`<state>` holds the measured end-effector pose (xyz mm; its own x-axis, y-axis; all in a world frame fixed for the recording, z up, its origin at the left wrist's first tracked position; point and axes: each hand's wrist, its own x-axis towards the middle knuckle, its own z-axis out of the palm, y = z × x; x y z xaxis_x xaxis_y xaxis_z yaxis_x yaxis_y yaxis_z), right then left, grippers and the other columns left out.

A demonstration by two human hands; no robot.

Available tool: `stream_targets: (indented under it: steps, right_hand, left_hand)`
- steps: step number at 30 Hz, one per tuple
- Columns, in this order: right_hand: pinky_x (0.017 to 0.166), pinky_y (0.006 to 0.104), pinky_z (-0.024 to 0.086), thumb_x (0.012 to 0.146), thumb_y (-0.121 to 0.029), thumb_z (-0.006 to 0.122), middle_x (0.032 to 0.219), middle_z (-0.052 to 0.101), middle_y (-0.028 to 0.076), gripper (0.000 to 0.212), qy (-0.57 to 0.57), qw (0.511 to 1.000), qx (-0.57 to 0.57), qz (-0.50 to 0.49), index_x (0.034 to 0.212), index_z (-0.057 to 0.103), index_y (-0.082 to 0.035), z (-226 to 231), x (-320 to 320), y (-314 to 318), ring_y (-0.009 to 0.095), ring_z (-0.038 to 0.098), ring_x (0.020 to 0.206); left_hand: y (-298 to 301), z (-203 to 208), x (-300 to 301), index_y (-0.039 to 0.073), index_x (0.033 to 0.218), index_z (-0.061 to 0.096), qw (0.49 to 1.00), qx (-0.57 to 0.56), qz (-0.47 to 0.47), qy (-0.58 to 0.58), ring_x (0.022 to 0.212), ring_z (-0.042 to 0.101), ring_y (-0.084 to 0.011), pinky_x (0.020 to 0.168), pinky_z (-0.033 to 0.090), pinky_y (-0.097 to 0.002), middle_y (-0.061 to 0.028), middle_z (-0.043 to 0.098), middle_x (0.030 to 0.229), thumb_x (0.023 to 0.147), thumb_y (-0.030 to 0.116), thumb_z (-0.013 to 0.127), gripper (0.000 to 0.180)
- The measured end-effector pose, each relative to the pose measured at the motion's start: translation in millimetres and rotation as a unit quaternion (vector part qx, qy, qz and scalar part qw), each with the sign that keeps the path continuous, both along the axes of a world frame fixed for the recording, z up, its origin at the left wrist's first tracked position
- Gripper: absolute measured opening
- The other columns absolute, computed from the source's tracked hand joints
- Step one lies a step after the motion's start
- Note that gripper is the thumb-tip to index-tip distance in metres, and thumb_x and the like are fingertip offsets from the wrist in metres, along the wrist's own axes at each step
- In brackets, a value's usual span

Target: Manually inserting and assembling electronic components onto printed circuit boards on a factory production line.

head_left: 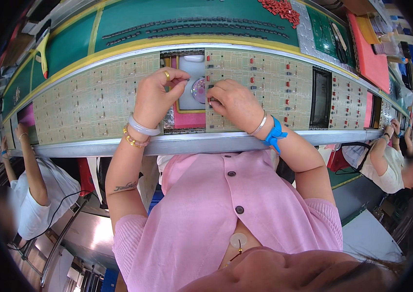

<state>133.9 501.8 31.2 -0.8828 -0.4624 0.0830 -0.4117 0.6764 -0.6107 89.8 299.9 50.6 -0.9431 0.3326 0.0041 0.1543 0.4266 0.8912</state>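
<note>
Over the gap between two circuit-board panels, my left hand point(158, 95) is closed, thumb and forefinger drawn together. Whatever is between those fingertips is too small to make out. My right hand point(238, 103) rests at the left edge of the right circuit-board panel point(270, 109), its fingers pinched on a small dark electronic component point(212, 100). Red and dark components stand in rows on that panel. The left circuit-board panel point(89, 97) carries only small, sparse parts.
A metal rail point(206, 142) runs along the near side. Beyond the panels, a green mat point(133, 17) holds rows of black components point(197, 27) and a pile of red components point(282, 12). A round purple-pink object point(199, 90) shows in the gap. Other people work at both ends.
</note>
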Motion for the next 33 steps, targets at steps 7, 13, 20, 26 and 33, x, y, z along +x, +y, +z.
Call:
stream_targets:
  steps: [7,13,20,26,33]
  right_hand:
    - [0.069,0.0336,0.049,0.076,-0.011,0.065,0.088,0.064,0.01,0.017,0.096,0.985,0.003,-0.143,0.093,0.064,-0.009,27.4,-23.5,60.9,0.027,0.061,0.08]
    - [0.065,0.0299,0.048,0.08,-0.014,0.063,0.082,0.063,0.01,0.014,0.134,0.929,0.103,-0.328,0.093,0.065,-0.008,0.2,-106.9,196.1,0.023,0.062,0.073]
    - [0.071,0.0327,0.047,0.081,-0.017,0.063,0.087,0.062,0.009,0.014,0.218,0.938,0.186,-0.196,0.092,0.064,-0.008,-17.3,-130.3,214.5,0.026,0.06,0.082]
    - [0.07,0.0399,0.045,0.082,-0.013,0.054,0.08,0.056,0.014,0.008,0.232,0.921,0.206,-0.237,0.078,0.057,-0.006,-15.5,-130.8,179.3,0.033,0.055,0.08]
    - [0.071,0.0401,0.045,0.082,-0.011,0.053,0.08,0.058,0.015,0.007,0.235,0.924,0.135,-0.269,0.084,0.058,-0.006,-5.3,-118.7,181.3,0.033,0.056,0.079]
  left_hand:
    - [0.8,4.4,30.3,0.0,0.089,0.066,0.997,-0.053,-0.041,-0.034,0.074,0.062,-0.0135,0.067,0.049,-0.0237,-0.0081,0.063,0.081,0.076,0.0,0.064,0.013]
    - [4.4,1.5,47.4,0.003,0.081,0.066,0.996,-0.076,-0.038,-0.006,0.069,0.063,-0.021,0.066,0.049,-0.0298,-0.0081,0.065,0.077,0.072,0.005,0.066,0.009]
    - [15.2,0.2,45.3,0.003,0.078,0.065,0.983,-0.121,-0.084,0.108,0.08,0.056,-0.0257,0.07,0.046,-0.033,-0.0082,0.056,0.084,0.067,0.004,0.068,0.011]
    - [20.0,-8.8,46.4,0.003,0.08,0.065,0.976,-0.152,-0.085,0.129,0.08,0.056,-0.0255,0.069,0.046,-0.0336,-0.0079,0.054,0.085,0.066,0.004,0.069,0.014]
    - [23.8,-11.4,43.2,0.003,0.08,0.065,0.969,-0.156,-0.117,0.152,0.079,0.055,-0.0253,0.069,0.046,-0.0331,-0.0076,0.053,0.086,0.066,0.004,0.069,0.015]
